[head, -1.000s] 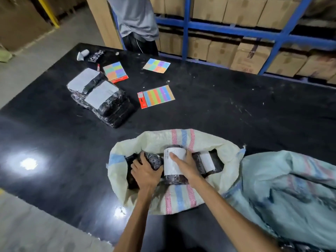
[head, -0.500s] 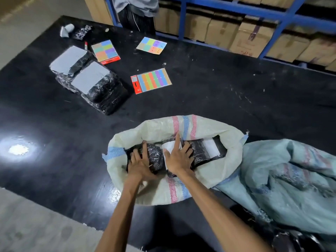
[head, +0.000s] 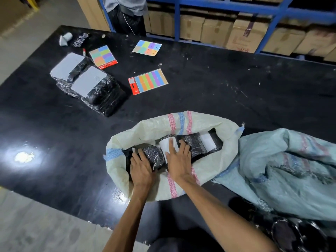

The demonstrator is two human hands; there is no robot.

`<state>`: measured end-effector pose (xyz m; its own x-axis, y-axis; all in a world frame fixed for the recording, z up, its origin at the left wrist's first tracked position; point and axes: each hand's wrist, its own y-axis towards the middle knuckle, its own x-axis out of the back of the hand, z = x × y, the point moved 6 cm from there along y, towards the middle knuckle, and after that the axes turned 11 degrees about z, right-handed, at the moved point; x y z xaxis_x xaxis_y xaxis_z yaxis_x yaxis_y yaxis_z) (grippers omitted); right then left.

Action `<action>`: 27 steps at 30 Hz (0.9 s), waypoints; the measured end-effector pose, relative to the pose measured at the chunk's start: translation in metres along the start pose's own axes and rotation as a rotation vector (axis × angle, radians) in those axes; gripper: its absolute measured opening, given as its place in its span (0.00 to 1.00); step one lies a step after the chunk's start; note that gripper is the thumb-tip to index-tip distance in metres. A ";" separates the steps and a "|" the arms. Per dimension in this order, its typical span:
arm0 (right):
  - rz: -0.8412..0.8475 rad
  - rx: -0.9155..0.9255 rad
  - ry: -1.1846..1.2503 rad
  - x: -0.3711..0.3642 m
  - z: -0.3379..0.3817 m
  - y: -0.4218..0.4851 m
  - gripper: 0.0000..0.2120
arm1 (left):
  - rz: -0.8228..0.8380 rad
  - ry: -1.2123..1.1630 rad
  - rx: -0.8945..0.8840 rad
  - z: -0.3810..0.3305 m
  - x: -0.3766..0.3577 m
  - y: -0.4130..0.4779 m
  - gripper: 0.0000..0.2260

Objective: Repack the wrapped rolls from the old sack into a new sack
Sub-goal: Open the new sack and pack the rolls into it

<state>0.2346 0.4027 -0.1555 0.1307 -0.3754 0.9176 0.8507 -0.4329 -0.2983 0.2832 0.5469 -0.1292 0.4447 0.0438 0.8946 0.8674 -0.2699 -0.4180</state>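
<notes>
A cream woven sack (head: 154, 128) with pink and blue stripes lies open on the black table (head: 218, 84). Inside it lie black plastic-wrapped rolls (head: 197, 145) with white labels, side by side. My left hand (head: 141, 169) rests flat on the leftmost roll (head: 154, 155). My right hand (head: 179, 160) presses with straight fingers on the middle roll's white label. A pale blue woven sack (head: 283, 171) lies crumpled to the right. Two more wrapped rolls (head: 91, 84) sit at the table's far left.
Three coloured sticker cards (head: 148, 81) lie on the table beyond the sack. A person (head: 125, 13) stands at the far edge by blue shelving (head: 272, 11) with cardboard boxes. Another wrapped roll (head: 298, 233) shows at the bottom right. A small grey object (head: 64, 39) sits far left.
The middle roll stood upright in my right hand a second ago; it now lies flat in the cream sack, and both hands have flattened onto the rolls.
</notes>
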 end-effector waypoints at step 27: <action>-0.127 -0.371 0.500 0.062 -0.358 -0.396 0.35 | 0.525 -0.256 -0.776 -0.277 -0.159 -0.238 0.58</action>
<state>-0.2770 0.2573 -0.0748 -0.2895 -0.6015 0.7446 0.5990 -0.7206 -0.3492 -0.0559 0.3372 -0.1285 0.8479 -0.0794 0.5242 0.1976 -0.8701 -0.4515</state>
